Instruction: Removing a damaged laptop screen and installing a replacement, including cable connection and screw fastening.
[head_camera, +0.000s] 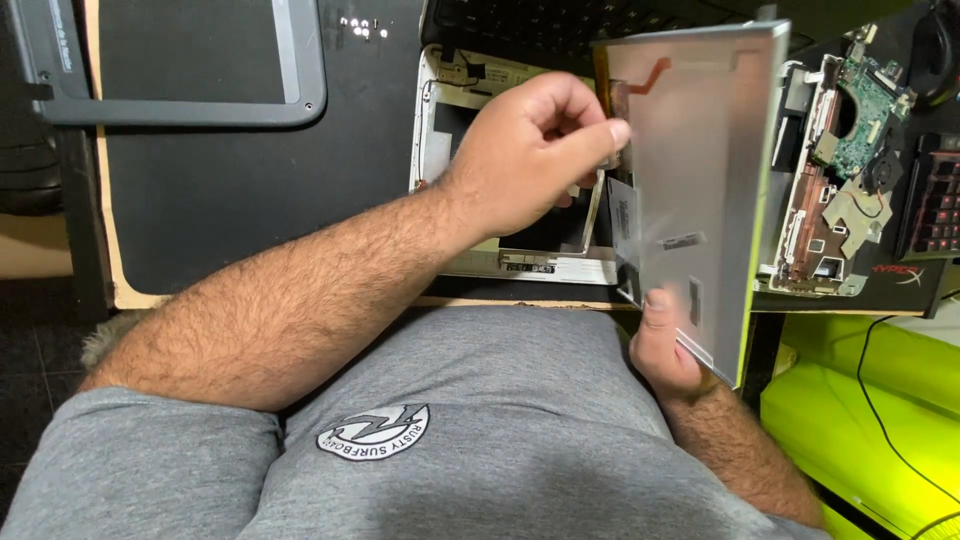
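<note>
A laptop lies stripped on the desk as a person lifts its display panel clear of the white lid shell. The right hand clamps the panel's lower edge; the left hand pinches at the orange ribbon cable near its top, apparently not yet freed. A small dark label sits between the grips. The bezel frame and circuit board already lie apart.

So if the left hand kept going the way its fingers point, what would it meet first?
Its fingers point right, at the panel that the right hand holds upright. They already seem to pinch something at its edge, so the panel's back, though depth is unclear.
</note>
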